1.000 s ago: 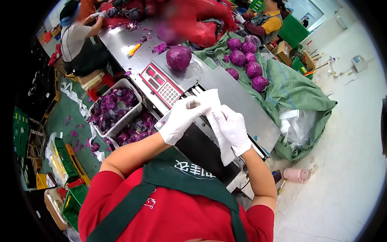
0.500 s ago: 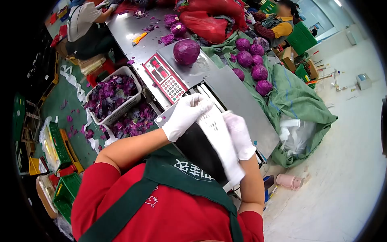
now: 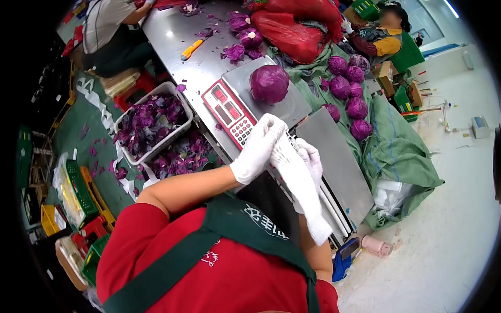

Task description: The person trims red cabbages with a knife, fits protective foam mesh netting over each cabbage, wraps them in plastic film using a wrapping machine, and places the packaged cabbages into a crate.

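Both of my hands wear white gloves and are in front of the scale. My left hand (image 3: 259, 150) is closed, pinching the upper end of a long white mesh sleeve (image 3: 305, 195). On the sleeve's other side, my right hand (image 3: 311, 159) has its fingers curled at the upper edge, partly hidden behind it. The lower end hangs free toward my apron. Just beyond my hands, a purple cabbage (image 3: 269, 84) rests on the plate of a red and white digital scale (image 3: 229, 116) with lit red digits.
A white basket (image 3: 151, 151) of purple leaves stands left of the steel table (image 3: 169, 34). An orange cutter (image 3: 192, 49) lies on that table. More cabbages (image 3: 340, 87) sit on green sacking (image 3: 402, 141) at right, near a red net sack (image 3: 292, 31). Two people work farther back.
The sleeve and both hands have shifted right in view, and the sleeve looks more stretched out between them. My right hand's fingers are now more curled. The whole scene has moved slightly right and down.
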The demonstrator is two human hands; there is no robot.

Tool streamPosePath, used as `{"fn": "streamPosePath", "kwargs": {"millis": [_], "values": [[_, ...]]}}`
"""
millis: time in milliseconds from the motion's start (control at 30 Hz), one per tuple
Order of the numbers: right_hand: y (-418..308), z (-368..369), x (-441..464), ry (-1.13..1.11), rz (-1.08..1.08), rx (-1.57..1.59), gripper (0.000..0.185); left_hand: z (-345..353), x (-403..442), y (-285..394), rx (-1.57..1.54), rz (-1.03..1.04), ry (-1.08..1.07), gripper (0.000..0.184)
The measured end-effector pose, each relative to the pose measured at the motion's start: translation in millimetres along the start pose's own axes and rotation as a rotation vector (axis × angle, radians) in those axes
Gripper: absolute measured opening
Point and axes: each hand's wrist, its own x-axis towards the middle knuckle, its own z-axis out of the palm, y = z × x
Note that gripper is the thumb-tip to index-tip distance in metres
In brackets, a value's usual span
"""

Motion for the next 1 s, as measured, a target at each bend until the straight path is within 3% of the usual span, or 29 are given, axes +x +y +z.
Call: {"fn": "streamPosePath", "kwargs": {"millis": [33, 67, 100, 167, 233, 300, 367, 400, 433, 467, 500, 567, 600, 633, 700, 733, 767, 833, 900, 967, 1000], "values": [[-2.8, -5.4, 11.5, 0.068, 0.044, -0.084, 0.021, -5.8, 5.8, 13.7, -0.086, -0.177, -0.038, 0.016], [-15.8, 7.7, 18.8, 0.166, 0.108, 0.050, 0.021, -13.9, 6.3, 23.4, 0.098, -0.388, -0.085, 0.019], [-29.3, 20.5, 27.5, 0.263, 0.168, 0.185, 0.022, -43.3, 14.2, 17.7, 0.195, -0.448, -0.516, 0.023], [-33.8, 1.7, 47.5, 0.109, 0.160, 0.091, 0.025, -75.6, 7.4, 24.5, 0.404, -0.755, -0.536, 0.027], [-31.7, 10.7, 61.1, -0.064, 0.194, -0.419, 0.027, -87.7, 35.6, 60.2, 0.643, -0.588, -0.363, 0.025], [-30.0, 23.4, 79.9, -0.417, 0.301, -0.976, 0.044, -93.9, 82.4, 88.1, 0.668, -0.268, -0.031, 0.021], [-17.3, 15.6, 123.7, -0.365, 0.468, -0.885, 0.048, -107.0, 142.2, 99.7, 0.742, -0.125, 0.169, 0.021], [-16.6, 24.0, 153.6, -0.383, 0.095, -0.925, 0.044, -126.2, 178.5, 92.9, 0.973, 0.048, 0.206, 0.025], [-18.4, 31.9, 179.4, -0.275, 0.042, -0.775, 0.042, -144.9, 208.0, 84.2, 1.197, 0.221, 0.248, 0.029], [-20.3, 39.8, 204.8, -0.179, -0.025, -0.627, 0.041, -151.6, 229.1, 86.2, 1.370, 0.222, 0.290, 0.034], [-24.8, 46.6, 226.7, 0.038, 0.207, -0.298, 0.041, -155.9, 244.0, 86.8, 1.545, 0.225, 0.332, 0.038], [6.9, 23.1, 268.7, 0.219, 0.234, -0.834, 0.045, -169.0, 260.1, 81.9, 1.720, 0.054, 0.161, 0.031], [21.8, 12.3, 276.7, 0.182, 0.192, -1.288, 0.043, -193.3, 262.0, 54.4, 1.754, 0.055, 0.054, 0.027], [53.7, -14.1, 290.5, 0.174, 0.285, -1.115, 0.042, -211.1, 262.4, 34.1, 1.784, 0.053, -0.055, 0.023], [69.8, -9.2, 275.2, 0.266, 0.396, -0.526, 0.039, -190.4, 222.6, 26.2, 1.762, 0.270, -0.183, 0.015], [85.8, -14.0, 268.0, 0.199, 0.328, -0.289, 0.035, -178.2, 208.4, 23.8, 1.748, 0.322, -0.157, 0.015], [93.1, -14.2, 257.2, 0.230, 0.186, -0.494, 0.040, -169.1, 194.7, 24.4, 1.731, 0.372, -0.127, 0.016], [71.8, 24.7, 216.8, 0.196, -0.067, -0.498, 0.035, -165.9, 180.4, 25.2, 1.559, 0.342, -0.076, 0.018], [57.9, 48.4, 184.4, 0.342, -0.114, -0.398, 0.027, -159.6, 168.1, 28.3, 1.387, 0.301, -0.029, 0.020], [42.7, 57.6, 149.1, 0.321, -0.102, -0.336, 0.028, -148.6, 143.0, 34.9, 0.163, -0.289, -0.184, 0.036], [32.6, 69.6, 131.6, 0.251, -0.178, -0.368, 0.023, -148.1, 131.1, 32.0, -0.099, -0.441, -0.231, 0.040]]}}
